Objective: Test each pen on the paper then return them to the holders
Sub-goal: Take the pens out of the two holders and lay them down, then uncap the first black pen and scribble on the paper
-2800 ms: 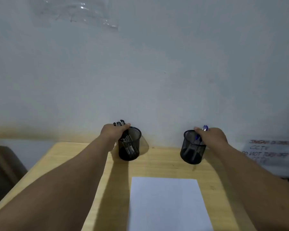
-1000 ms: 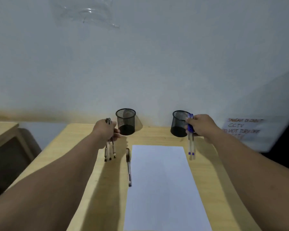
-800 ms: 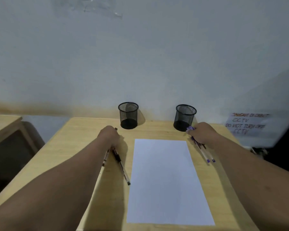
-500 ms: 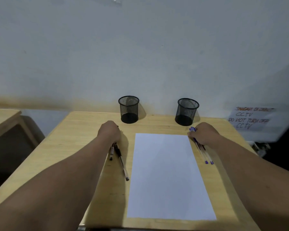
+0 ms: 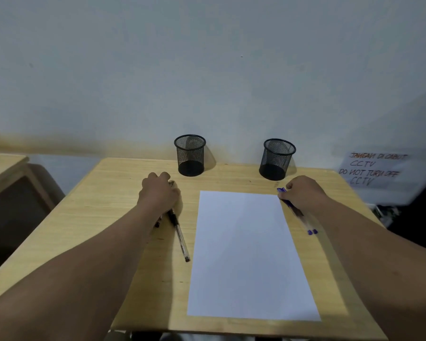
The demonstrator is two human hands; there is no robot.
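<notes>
A blank white sheet of paper (image 5: pixel 246 254) lies on the wooden table (image 5: pixel 103 207). Two black mesh holders stand by the wall, the left holder (image 5: pixel 190 155) and the right holder (image 5: pixel 277 158), both empty. My left hand (image 5: pixel 159 195) rests on the table left of the paper, curled over several black pens (image 5: pixel 180 235); one sticks out toward me. My right hand (image 5: pixel 303 193) lies at the paper's right edge, curled over blue pens (image 5: pixel 305 221) that lie flat on the table.
A white wall rises right behind the holders. A handwritten CCTV notice (image 5: pixel 371 169) hangs at the right past the table edge. Another wooden piece of furniture (image 5: pixel 8 173) stands to the left with a gap between.
Both hands lifted the pens out of the holders and brought them down flat onto the table on either side of the paper. The view has tilted down slightly.
</notes>
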